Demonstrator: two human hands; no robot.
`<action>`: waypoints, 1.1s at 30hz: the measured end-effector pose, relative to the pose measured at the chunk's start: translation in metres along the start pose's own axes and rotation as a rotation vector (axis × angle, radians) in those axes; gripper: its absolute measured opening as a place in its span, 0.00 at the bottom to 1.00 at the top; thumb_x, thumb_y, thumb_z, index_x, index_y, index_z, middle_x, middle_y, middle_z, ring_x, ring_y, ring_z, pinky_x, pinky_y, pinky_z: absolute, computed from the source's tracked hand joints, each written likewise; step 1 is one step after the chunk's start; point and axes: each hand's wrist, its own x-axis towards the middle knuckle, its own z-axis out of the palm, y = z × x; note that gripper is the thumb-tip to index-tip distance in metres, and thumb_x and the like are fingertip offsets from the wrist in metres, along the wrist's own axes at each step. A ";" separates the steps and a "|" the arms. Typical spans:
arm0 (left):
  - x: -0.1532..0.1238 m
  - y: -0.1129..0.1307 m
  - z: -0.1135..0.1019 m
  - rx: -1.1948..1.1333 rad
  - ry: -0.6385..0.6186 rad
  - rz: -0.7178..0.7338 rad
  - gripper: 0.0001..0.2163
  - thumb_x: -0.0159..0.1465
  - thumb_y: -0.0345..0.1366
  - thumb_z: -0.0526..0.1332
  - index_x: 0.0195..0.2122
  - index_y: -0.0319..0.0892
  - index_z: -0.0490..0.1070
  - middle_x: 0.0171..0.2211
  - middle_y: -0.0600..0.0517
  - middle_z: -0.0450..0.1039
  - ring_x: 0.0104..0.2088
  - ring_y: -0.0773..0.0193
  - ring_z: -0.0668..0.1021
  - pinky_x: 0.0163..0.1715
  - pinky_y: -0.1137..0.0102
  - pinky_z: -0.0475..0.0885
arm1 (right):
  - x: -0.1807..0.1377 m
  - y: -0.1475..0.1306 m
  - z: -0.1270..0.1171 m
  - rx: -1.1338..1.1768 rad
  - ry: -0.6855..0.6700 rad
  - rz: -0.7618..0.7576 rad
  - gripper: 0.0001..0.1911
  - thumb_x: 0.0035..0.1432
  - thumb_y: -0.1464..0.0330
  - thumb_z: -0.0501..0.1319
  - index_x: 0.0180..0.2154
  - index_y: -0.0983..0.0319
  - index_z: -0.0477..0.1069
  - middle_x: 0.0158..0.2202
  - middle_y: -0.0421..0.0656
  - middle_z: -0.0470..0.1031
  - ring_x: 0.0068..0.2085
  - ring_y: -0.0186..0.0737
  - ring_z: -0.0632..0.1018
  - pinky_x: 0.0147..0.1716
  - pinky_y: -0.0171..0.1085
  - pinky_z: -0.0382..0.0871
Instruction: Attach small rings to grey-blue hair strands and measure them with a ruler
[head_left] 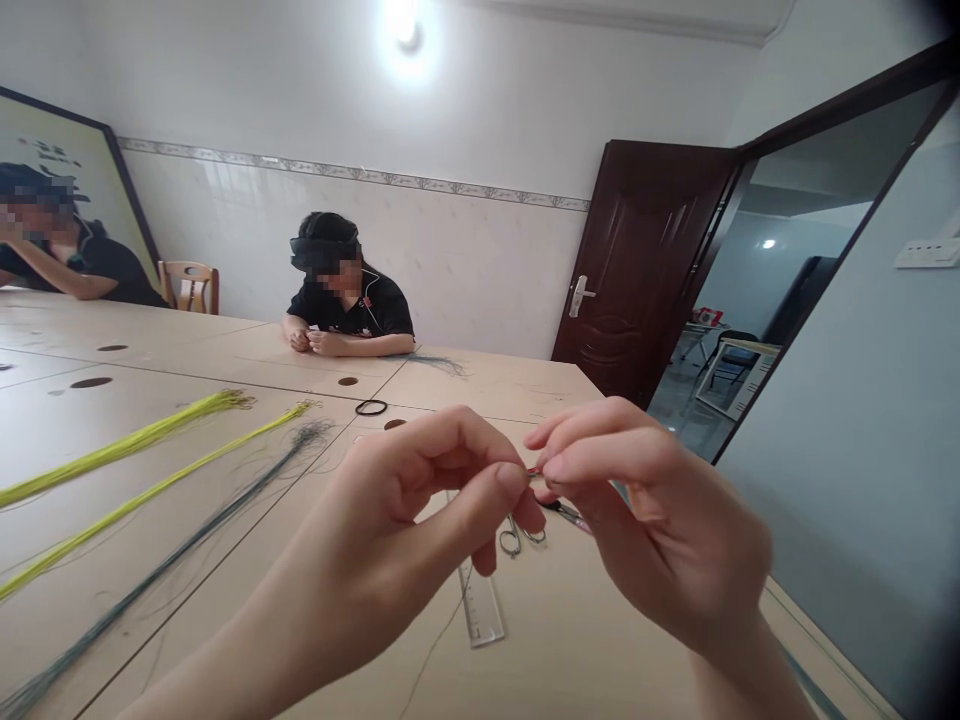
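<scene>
Pinching thin line (429, 657) in fingers (511, 482) of left hand (390, 560), apparently small red piece (533, 471) in right hand (675, 520), above desk (585, 640); expecting light, springy, slippery handling, best gripped near line's end

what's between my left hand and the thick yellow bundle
In the head view, from your left hand across to the thick yellow bundle, first comes the dark grey strand bundle, then the thinner yellow bundle.

Lamp (405, 22) glares at top, left of centre, haloing the wall (495, 100); right corners of frame darken.
</scene>
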 end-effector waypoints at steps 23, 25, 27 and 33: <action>-0.010 0.001 0.011 0.145 0.097 0.122 0.06 0.64 0.29 0.57 0.31 0.46 0.70 0.25 0.61 0.71 0.24 0.76 0.73 0.21 0.85 0.70 | 0.001 -0.018 -0.002 0.091 0.003 0.149 0.05 0.60 0.77 0.58 0.34 0.62 0.69 0.28 0.37 0.69 0.31 0.29 0.72 0.27 0.32 0.66; -0.011 0.003 0.011 0.089 0.078 0.092 0.06 0.64 0.30 0.57 0.32 0.46 0.70 0.26 0.61 0.72 0.25 0.76 0.74 0.23 0.85 0.71 | 0.002 -0.016 -0.002 0.096 -0.005 0.088 0.07 0.59 0.79 0.58 0.36 0.63 0.70 0.30 0.38 0.69 0.32 0.30 0.72 0.28 0.33 0.66; -0.010 0.003 0.010 0.072 0.064 0.085 0.07 0.64 0.30 0.57 0.32 0.47 0.71 0.26 0.61 0.72 0.25 0.76 0.74 0.24 0.84 0.71 | 0.002 -0.014 -0.002 0.087 -0.001 0.036 0.09 0.58 0.81 0.58 0.38 0.64 0.71 0.31 0.39 0.70 0.33 0.31 0.72 0.29 0.34 0.67; -0.007 0.003 0.009 0.133 0.085 0.162 0.08 0.62 0.26 0.57 0.31 0.47 0.70 0.26 0.63 0.72 0.24 0.77 0.73 0.21 0.85 0.70 | 0.000 -0.016 -0.003 0.086 0.011 0.048 0.09 0.59 0.80 0.58 0.39 0.64 0.72 0.32 0.40 0.71 0.34 0.30 0.73 0.29 0.32 0.68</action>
